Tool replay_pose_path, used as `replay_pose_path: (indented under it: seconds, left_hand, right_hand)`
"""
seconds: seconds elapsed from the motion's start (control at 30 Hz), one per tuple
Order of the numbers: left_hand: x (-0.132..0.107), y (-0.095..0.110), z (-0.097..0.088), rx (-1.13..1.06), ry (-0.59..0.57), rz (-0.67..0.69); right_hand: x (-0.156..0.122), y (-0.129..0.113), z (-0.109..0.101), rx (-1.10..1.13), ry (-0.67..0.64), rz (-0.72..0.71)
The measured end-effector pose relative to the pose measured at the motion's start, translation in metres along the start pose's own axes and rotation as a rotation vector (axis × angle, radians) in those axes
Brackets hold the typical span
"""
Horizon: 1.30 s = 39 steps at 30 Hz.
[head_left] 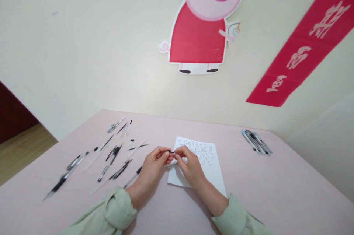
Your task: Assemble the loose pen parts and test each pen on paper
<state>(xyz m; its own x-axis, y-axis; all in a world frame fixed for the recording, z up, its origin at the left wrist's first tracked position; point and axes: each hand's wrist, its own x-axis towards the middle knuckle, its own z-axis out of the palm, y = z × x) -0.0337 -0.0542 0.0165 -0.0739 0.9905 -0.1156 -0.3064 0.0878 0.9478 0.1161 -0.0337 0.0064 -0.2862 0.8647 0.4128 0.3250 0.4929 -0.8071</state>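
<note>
Above the near edge of a handwritten sheet of paper (206, 165), a thin black pen part (171, 151) is held level between both hands. It is pinched at one end by the left hand (152, 167) and at the other by the right hand (190, 167). Each grip is closed on it with fingertips only, probably because the piece is so slender. Whether a pale piece is held beneath it cannot be told. Both forearms are laid on the pink counter (276, 190), which seems to steady the fine hold. Loose pens and pen pieces (110, 157) are scattered to the left within easy reach, while a tidy bundle of pens (256, 141) is laid well apart on the right.
</note>
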Motion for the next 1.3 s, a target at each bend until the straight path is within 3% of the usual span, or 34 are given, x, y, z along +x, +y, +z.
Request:
replay_pose_path:
  seconds: [0.8,1.07,1.3]
  left_hand:
    - [0.0005,0.0019,-0.0004,0.072,0.025,0.030]
    - [-0.0026,-0.0005,-0.0012,0.174,-0.055,0.070]
    - [-0.0023,-0.0003,-0.0022,0.215,-0.050,0.074]
  right_hand:
    - [-0.0002,-0.0010,0.0001,0.011,0.011,0.015]
    - [-0.0001,-0.0029,-0.0001,0.046,-0.002,0.021]
    - [-0.0006,-0.0020,0.0000,0.022,-0.015,0.023]
